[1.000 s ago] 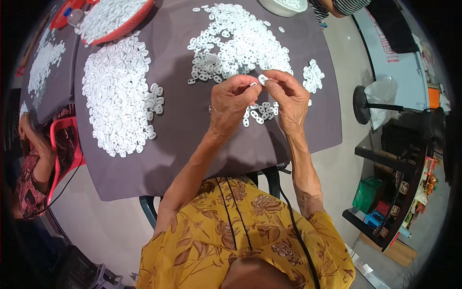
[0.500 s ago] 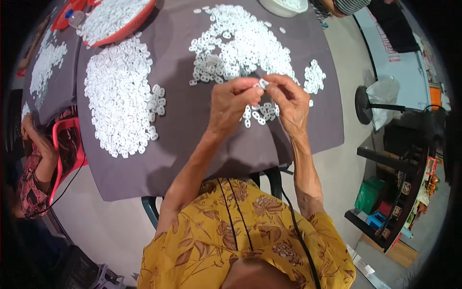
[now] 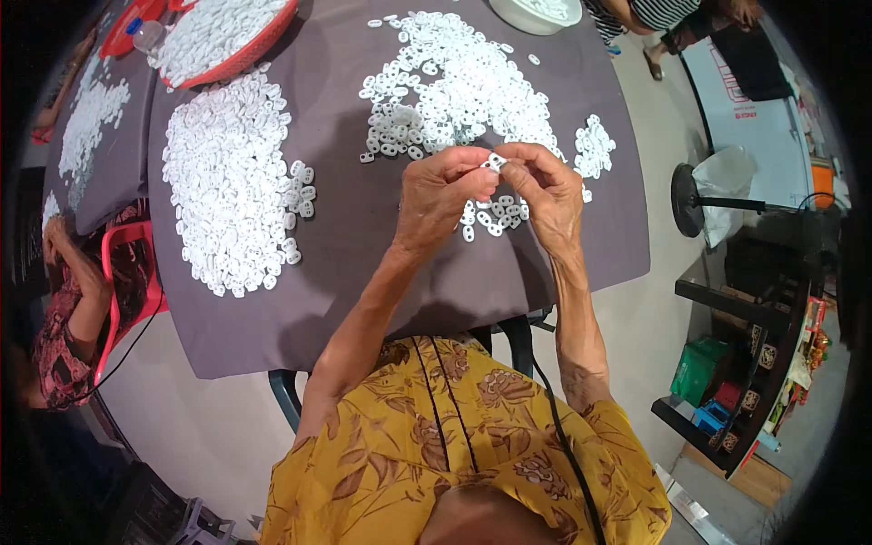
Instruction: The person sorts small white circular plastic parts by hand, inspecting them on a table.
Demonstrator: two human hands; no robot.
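Observation:
Between my two hands is a small white oval plastic piece with dark holes. My left hand is closed, its thumb and finger pinched at the left side of the piece. The right side of it is gripped by the thumb and fingers of my right hand. Just below my fingertips lie several loose white oval pieces of the same kind. Beyond my hands spreads a big heap of them, partly hidden by my fingers.
A dense pile of white pieces covers the left of the grey-clothed table. A smaller cluster lies at the right. Behind stand a full red basket and a white bowl. Another person sits at the left.
The white piece has turned so more of its holed face shows between my fingers. My hands have barely shifted. At the far right, another person's hand and foot have come into view.

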